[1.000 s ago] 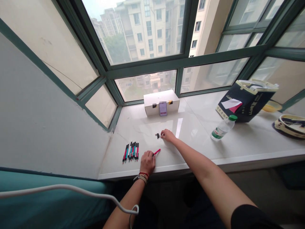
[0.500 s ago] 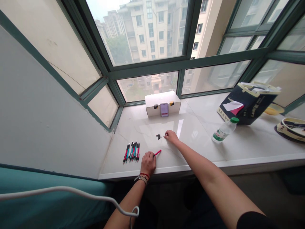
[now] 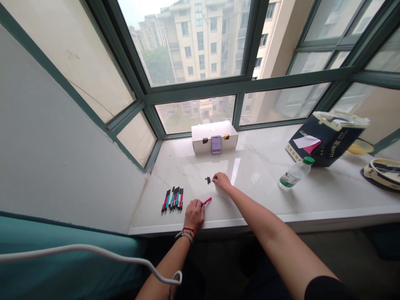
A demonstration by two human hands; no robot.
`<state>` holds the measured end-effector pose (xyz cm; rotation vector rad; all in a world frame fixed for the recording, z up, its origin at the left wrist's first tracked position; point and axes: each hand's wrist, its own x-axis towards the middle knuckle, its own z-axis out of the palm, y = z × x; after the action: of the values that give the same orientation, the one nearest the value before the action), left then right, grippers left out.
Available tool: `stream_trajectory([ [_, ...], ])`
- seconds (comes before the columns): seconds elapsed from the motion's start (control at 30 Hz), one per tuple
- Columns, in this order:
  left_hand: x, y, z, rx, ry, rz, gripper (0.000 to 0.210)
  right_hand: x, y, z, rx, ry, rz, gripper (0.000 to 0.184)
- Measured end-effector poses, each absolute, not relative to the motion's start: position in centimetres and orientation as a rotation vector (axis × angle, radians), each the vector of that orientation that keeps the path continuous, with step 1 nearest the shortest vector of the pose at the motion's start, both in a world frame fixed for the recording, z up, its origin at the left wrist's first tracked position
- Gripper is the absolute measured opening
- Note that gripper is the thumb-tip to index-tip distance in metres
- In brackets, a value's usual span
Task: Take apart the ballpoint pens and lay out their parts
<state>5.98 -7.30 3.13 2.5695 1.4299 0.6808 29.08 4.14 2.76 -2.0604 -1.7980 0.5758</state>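
My left hand (image 3: 194, 213) rests near the front edge of the white counter, its fingers closed on a pink pen barrel (image 3: 207, 201) that points up to the right. Farther forward, my right hand (image 3: 221, 180) has its thumb and fingertips pinched together; what they hold, if anything, is too small to name. Just left of those fingertips lies a little pile of small black pen parts (image 3: 208, 180). A row of pens (image 3: 173, 199) in pink, teal, white and black lies side by side to the left of my left hand.
A white box (image 3: 214, 134) stands by the window, with a purple card (image 3: 216, 145) leaning on its front. To the right are a water bottle (image 3: 293, 174) with a green cap, a dark paper bag (image 3: 325, 139) and a round container (image 3: 383, 171). A white cable (image 3: 93, 249) crosses the lower left.
My right hand has shifted slightly left, closer to the small black parts. My left hand stays in place with the pink pen barrel. The view has tilted a little.
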Motion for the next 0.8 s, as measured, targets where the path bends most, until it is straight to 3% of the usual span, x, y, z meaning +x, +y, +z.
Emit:
stream_trajectory([
  [0.33,6.0,-7.3,3.1,2.553,1.424,0.682,0.019,29.1,2.1,2.9,-1.983,-1.689,0.6,0.022],
  [0.8,5.1,-7.3,1.8,2.397,1.167,0.734,0.028,25.1,-11.4,0.4,-1.693,-1.611,0.664,0.027],
])
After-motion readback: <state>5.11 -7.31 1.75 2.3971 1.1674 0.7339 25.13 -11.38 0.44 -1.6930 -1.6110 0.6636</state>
